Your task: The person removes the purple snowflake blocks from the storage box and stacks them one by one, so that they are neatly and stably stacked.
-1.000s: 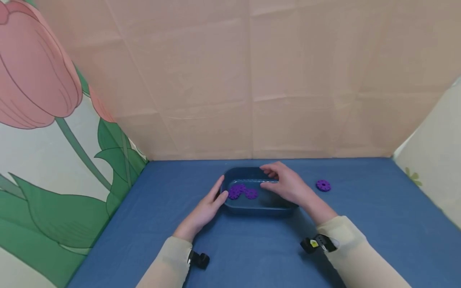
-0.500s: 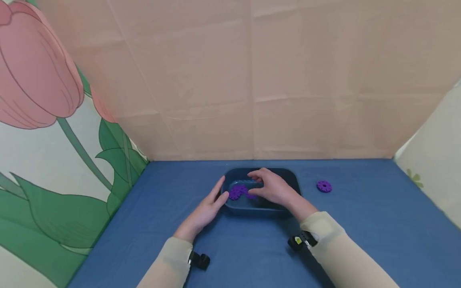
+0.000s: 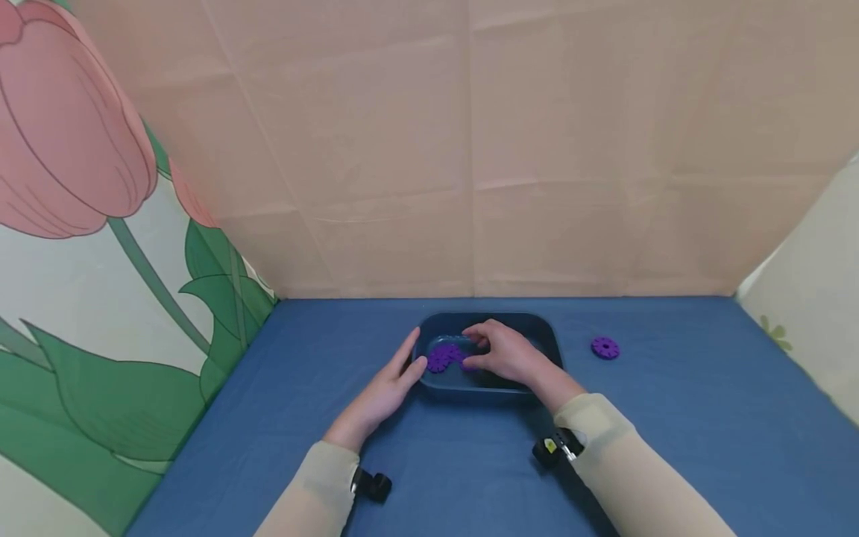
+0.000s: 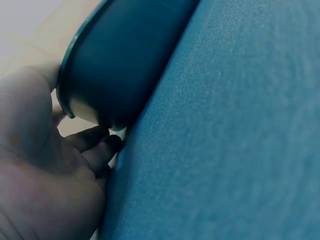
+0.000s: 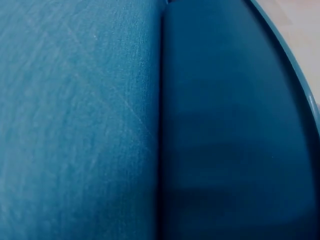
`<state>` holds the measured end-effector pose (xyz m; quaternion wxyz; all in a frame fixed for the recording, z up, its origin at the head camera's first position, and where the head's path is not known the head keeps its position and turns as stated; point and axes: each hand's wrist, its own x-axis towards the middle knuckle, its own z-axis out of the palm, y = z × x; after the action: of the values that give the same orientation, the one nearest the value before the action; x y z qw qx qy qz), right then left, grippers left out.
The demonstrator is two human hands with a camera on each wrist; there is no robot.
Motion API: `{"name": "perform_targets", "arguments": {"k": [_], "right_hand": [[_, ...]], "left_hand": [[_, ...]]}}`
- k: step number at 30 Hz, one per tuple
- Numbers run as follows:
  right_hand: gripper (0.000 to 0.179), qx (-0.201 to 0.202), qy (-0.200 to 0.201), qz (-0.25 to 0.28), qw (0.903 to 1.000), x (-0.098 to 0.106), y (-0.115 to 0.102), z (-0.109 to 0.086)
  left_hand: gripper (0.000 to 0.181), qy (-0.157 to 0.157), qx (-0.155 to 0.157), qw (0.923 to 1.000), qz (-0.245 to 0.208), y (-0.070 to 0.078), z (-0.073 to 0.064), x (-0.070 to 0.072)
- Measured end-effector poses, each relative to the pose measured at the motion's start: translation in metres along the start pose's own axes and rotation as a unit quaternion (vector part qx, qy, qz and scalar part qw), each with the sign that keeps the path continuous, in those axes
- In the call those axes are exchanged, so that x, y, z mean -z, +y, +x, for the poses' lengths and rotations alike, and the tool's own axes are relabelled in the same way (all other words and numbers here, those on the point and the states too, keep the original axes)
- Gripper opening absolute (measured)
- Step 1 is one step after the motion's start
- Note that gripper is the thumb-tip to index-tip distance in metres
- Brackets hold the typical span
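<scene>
A dark blue plastic tray (image 3: pixel 493 389) sits on the blue cloth in the head view. My left hand (image 3: pixel 385 388) grips its left end, thumb at the near corner's rim. In the left wrist view, the fingers bend beneath the lipped wall of the tray (image 4: pixel 125 55). Several purple notched discs (image 3: pixel 439 359) lie in the left half of the tray. Above them, my right hand (image 3: pixel 503 350) reaches in with thumb and fingers spread apart. Its thumb overlaps the rightmost disc (image 3: pixel 467 366), which is partly hidden. The right wrist view catches only the tray's near wall (image 5: pixel 235 125).
Another purple notched disc (image 3: pixel 605 347) rests on the cloth (image 3: pixel 671 395) to the right of the tray. A beige sheet (image 3: pixel 470 149) hangs behind the table's far edge. A tulip-printed wall (image 3: pixel 74 134) stands at the left.
My right hand has moved left and slightly down inside the tray, until its thumb overlaps the rightmost disc. The left hand, tray and discs show no clear movement.
</scene>
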<state>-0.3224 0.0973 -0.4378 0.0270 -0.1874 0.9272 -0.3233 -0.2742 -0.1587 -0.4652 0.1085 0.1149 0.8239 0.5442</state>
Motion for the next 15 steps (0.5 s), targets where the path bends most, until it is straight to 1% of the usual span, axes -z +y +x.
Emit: {"name": "perform_targets", "arguments": {"k": [6, 13, 15], "right_hand": [[0.054, -0.003, -0.013, -0.012, 0.9998, -0.0003, 0.0019, 0.0009], [0.051, -0.012, -0.024, -0.038, 0.9989, -0.0018, 0.0017, 0.0009], [0.051, -0.014, -0.029, -0.045, 0.9984, -0.0022, 0.0018, 0.0011]], "left_hand": [[0.064, -0.002, -0.003, 1.0, -0.003, -0.0006, -0.0001, 0.0], [0.071, -0.003, -0.006, 1.0, 0.003, -0.0005, -0.0005, 0.0003], [0.071, -0.002, -0.005, 1.0, 0.005, -0.0004, -0.0008, 0.0003]]}}
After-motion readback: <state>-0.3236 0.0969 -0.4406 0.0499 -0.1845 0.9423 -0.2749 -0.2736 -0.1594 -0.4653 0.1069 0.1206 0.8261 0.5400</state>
